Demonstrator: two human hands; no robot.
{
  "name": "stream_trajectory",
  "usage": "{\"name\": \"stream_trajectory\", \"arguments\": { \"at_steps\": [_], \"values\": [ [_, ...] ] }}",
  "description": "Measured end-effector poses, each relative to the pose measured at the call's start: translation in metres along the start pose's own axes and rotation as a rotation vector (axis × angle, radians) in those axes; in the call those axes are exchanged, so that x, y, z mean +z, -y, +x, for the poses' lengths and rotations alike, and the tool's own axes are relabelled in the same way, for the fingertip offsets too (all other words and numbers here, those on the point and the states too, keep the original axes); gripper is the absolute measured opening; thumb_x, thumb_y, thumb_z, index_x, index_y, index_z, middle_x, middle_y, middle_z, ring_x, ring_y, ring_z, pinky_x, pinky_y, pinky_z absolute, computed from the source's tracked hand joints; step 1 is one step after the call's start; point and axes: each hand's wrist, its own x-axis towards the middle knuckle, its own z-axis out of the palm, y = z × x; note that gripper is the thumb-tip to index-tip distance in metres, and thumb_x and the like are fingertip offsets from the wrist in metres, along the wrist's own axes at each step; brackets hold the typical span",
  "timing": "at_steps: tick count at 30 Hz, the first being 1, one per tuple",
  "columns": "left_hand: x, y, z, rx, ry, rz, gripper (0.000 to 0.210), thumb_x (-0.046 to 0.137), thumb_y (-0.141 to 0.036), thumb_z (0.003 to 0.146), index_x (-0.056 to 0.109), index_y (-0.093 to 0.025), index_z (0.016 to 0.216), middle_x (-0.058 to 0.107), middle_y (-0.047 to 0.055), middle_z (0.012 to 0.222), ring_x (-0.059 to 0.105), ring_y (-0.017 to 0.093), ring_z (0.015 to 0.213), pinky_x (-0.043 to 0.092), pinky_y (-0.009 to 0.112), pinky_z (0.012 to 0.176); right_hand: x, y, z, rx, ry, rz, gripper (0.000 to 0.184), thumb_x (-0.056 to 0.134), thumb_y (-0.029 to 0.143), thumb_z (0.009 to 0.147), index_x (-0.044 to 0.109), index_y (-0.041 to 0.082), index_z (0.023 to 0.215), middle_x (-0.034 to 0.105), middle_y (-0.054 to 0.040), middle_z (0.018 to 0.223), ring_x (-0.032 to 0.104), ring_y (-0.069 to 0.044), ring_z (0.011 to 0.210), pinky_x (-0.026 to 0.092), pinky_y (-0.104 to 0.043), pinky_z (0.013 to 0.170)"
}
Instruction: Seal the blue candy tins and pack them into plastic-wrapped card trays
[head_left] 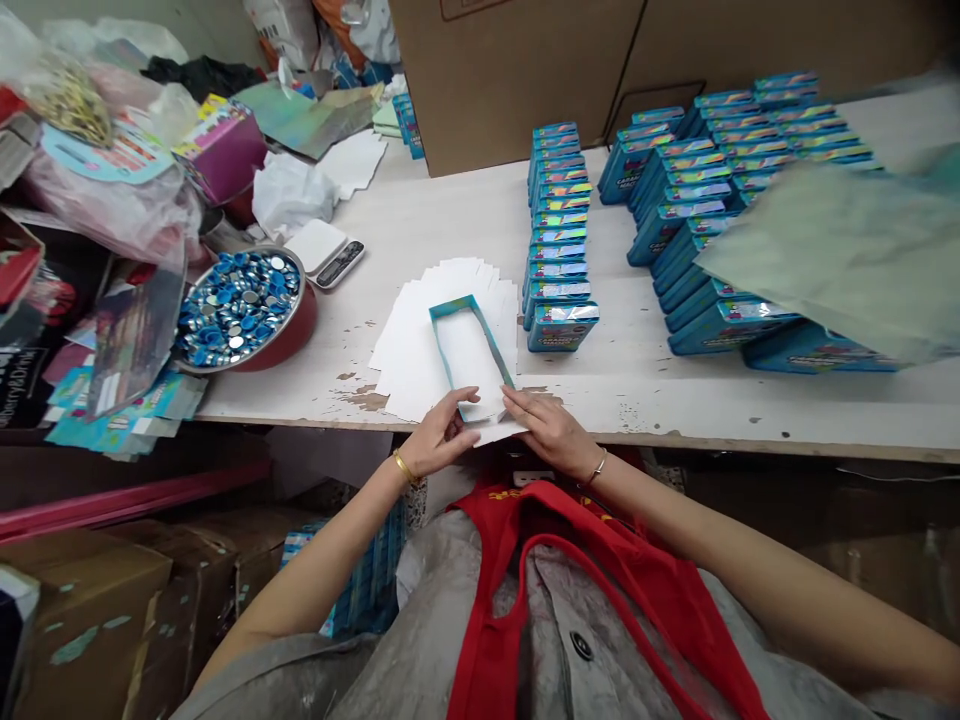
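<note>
Open blue-edged carton (493, 345) sits at the front edge of the surface (622, 395), right before the person, on top of a fanned pile of white flat pieces (409, 330). Whether the white inside is its own floor or the pile showing through, cannot tell. White flap (501, 431) sticks out at the near end, between the hands.

Left hand (441, 432) is closed on the near left corner, thumb and forefinger around it. Right hand (553, 430) has its fingers close together on the near right corner; whether it pinches or just presses, cannot tell, thumb side hidden.

Step in hand, as judged: shaping the near end of the carton by its flap. Next move probably calls for both corners held square and light fingertip pressure, as the walls look thin.

Just right of the pile: row of upright blue boxes (557, 240). Farther right: bigger group of blue boxes (701, 205), partly behind a blurred pale sheet (847, 255).

Left of the pile: white scale (319, 250), then red bowl (289, 338) full of blue and silver pieces (240, 305). Behind: big brown cardboard (517, 85).
</note>
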Motion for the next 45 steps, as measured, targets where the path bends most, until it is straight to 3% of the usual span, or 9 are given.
{"name": "stream_trajectory", "arguments": {
  "at_steps": [5, 10, 13, 17, 24, 31, 36, 39, 45],
  "values": [
    [0.013, 0.0, 0.003, -0.056, -0.251, 0.089, 0.031, 0.05, -0.038, 0.09, 0.053, -0.016, 0.111, 0.059, 0.005, 0.096, 0.048, 0.009, 0.061, 0.042, 0.024, 0.06, 0.001, 0.004, 0.017, 0.085, -0.137, 0.161, 0.037, 0.041, 0.02, 0.096, 0.051, 0.016, 0.131, 0.067, -0.0134, 0.117, 0.061, -0.022, 0.107, 0.051, -0.044, 0.092],
    [0.025, -0.01, 0.016, -0.273, -0.409, 0.16, 0.031, 0.054, -0.034, 0.088, 0.054, -0.017, 0.114, 0.046, -0.006, 0.061, 0.042, 0.01, 0.048, 0.034, 0.023, 0.053, 0.009, 0.005, 0.022, 0.114, -0.26, 0.143, 0.037, 0.047, 0.029, 0.096, 0.05, 0.017, 0.131, 0.056, -0.0175, 0.126, 0.056, -0.024, 0.115, 0.052, -0.039, 0.088],
    [0.026, -0.018, 0.015, -0.296, -0.413, 0.297, 0.037, 0.055, -0.032, 0.089, 0.05, -0.017, 0.122, 0.058, -0.001, 0.075, 0.054, 0.014, 0.061, 0.039, 0.025, 0.06, 0.011, 0.004, 0.021, 0.055, -0.179, 0.005, 0.029, 0.046, 0.03, 0.097, 0.06, 0.018, 0.12, 0.057, -0.0166, 0.125, 0.056, -0.024, 0.11, 0.049, -0.04, 0.089],
    [0.025, -0.025, 0.003, -0.135, -0.431, 0.656, 0.037, 0.054, -0.037, 0.091, 0.054, -0.019, 0.123, 0.058, 0.014, 0.124, 0.056, 0.025, 0.108, 0.041, 0.038, 0.089, 0.008, 0.005, 0.026, 0.019, -0.078, -0.167, 0.027, 0.043, 0.029, 0.098, 0.065, 0.016, 0.108, 0.065, -0.0124, 0.107, 0.056, -0.02, 0.089, 0.044, -0.033, 0.075],
    [0.026, -0.031, 0.009, -0.083, -0.09, 0.975, 0.019, 0.044, -0.019, 0.094, 0.063, -0.018, 0.092, 0.065, 0.01, 0.095, 0.051, 0.027, 0.109, 0.03, 0.048, 0.096, -0.004, 0.013, 0.039, 0.102, 0.119, -0.186, 0.023, 0.046, 0.025, 0.097, 0.066, 0.016, 0.091, 0.062, -0.0082, 0.091, 0.048, -0.019, 0.084, 0.034, -0.03, 0.069],
    [0.013, -0.037, 0.03, -0.163, 0.035, 0.929, 0.019, 0.045, -0.013, 0.088, 0.063, -0.016, 0.091, 0.064, 0.012, 0.097, 0.052, 0.028, 0.102, 0.034, 0.048, 0.091, -0.009, 0.016, 0.049, 0.188, 0.22, -0.129, 0.018, 0.047, 0.022, 0.095, 0.063, 0.015, 0.09, 0.06, -0.0084, 0.094, 0.05, -0.02, 0.088, 0.039, -0.029, 0.071],
    [-0.007, -0.038, 0.05, -0.254, 0.286, 0.81, 0.016, 0.051, -0.02, 0.085, 0.066, -0.019, 0.091, 0.068, 0.008, 0.103, 0.053, 0.028, 0.109, 0.031, 0.052, 0.097, -0.006, 0.011, 0.045, 0.205, 0.139, 0.069, 0.018, 0.047, 0.026, 0.095, 0.061, 0.016, 0.1, 0.06, -0.0119, 0.112, 0.054, -0.022, 0.1, 0.045, -0.035, 0.085],
    [-0.015, -0.038, 0.062, -0.321, 0.384, 0.777, 0.015, 0.055, -0.027, 0.085, 0.067, -0.022, 0.093, 0.069, 0.006, 0.109, 0.052, 0.029, 0.114, 0.029, 0.056, 0.1, -0.006, 0.008, 0.045, 0.253, 0.009, 0.272, 0.035, 0.051, 0.028, 0.09, 0.049, 0.019, 0.124, 0.045, -0.0134, 0.138, 0.047, -0.023, 0.122, 0.044, -0.04, 0.096],
    [-0.016, -0.059, 0.047, -0.276, 0.395, 0.839, 0.011, 0.065, -0.028, 0.081, 0.069, -0.022, 0.087, 0.069, 0.006, 0.103, 0.057, 0.03, 0.111, 0.028, 0.06, 0.105, -0.007, 0.017, 0.066, 0.683, -0.093, 0.359, 0.061, 0.049, 0.031, 0.088, 0.032, 0.012, 0.144, 0.052, -0.0187, 0.132, 0.055, -0.026, 0.116, 0.044, -0.041, 0.097]
  ]
}}
